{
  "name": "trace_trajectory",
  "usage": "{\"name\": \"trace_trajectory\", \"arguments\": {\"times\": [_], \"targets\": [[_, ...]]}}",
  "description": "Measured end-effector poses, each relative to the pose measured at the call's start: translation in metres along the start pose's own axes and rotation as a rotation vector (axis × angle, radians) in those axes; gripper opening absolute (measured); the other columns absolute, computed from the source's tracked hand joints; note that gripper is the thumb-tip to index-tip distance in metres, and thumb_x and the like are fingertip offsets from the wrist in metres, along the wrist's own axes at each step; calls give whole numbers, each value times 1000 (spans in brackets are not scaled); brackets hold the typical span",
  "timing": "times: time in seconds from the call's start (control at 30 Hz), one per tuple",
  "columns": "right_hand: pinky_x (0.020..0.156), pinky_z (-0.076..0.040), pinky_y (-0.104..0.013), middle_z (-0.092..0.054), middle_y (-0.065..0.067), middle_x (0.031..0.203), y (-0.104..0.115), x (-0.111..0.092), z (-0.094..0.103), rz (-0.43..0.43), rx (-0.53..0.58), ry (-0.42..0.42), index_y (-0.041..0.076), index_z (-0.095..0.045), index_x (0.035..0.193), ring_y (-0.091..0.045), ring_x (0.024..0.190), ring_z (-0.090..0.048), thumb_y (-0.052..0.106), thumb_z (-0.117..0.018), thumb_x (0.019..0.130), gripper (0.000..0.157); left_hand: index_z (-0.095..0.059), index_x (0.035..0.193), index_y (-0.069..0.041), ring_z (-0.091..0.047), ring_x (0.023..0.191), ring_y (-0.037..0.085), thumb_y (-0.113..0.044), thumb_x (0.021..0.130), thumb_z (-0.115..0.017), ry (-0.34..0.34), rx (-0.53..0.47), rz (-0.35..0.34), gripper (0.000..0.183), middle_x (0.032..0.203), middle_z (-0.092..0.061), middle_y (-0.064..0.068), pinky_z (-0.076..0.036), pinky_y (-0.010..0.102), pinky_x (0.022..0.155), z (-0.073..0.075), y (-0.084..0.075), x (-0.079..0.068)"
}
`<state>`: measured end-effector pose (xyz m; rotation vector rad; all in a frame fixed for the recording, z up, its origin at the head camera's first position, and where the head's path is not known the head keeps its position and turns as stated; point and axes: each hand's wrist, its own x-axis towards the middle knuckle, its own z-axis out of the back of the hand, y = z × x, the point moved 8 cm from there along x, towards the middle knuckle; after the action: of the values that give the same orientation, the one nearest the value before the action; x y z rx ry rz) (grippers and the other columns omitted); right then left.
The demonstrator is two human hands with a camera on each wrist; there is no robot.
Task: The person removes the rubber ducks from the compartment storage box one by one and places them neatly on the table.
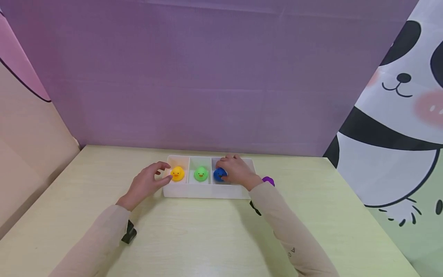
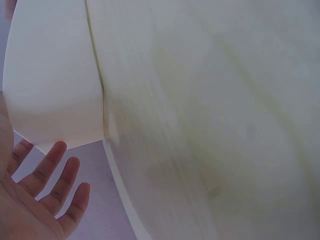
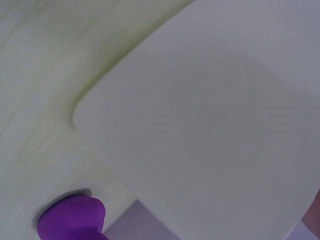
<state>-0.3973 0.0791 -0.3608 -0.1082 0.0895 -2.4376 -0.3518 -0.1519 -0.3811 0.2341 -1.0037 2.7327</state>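
Note:
A white divided box (image 1: 205,191) lies on the table with toy ducks in its compartments. My right hand (image 1: 236,170) reaches over the box and pinches a blue duck (image 1: 219,174) in the compartment right of the green duck (image 1: 201,174). The yellow duck (image 1: 177,173) sits in the leftmost compartment. Beside it my left hand (image 1: 149,182) is at the box's left end, thumb and fingers spread at the rim. The left wrist view shows its loosely bent fingers (image 2: 52,170) by the box's end wall. The right hand and forearm hide part of the box's right side.
A purple toy (image 1: 268,181) lies on the table just right of the box, partly behind the right wrist; it also shows in the right wrist view. A purple cloth (image 1: 194,84) hangs behind the table's far edge. A panda-printed panel (image 1: 391,127) stands at the right.

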Motion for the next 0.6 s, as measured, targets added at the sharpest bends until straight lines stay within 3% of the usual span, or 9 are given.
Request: {"name": "trace_trajectory", "arguments": {"times": [0.6], "targets": [[90,-40,-46,-63,-1,110,2,1,-1,-9,-6,0,16,-63,107,-22,103,-52,17,-72,78,30,-53,119,-15,-54,103,29,-33,84,-62,19,5,32,40,118,-56,10,-50,43,79,-2,1,2]]}}
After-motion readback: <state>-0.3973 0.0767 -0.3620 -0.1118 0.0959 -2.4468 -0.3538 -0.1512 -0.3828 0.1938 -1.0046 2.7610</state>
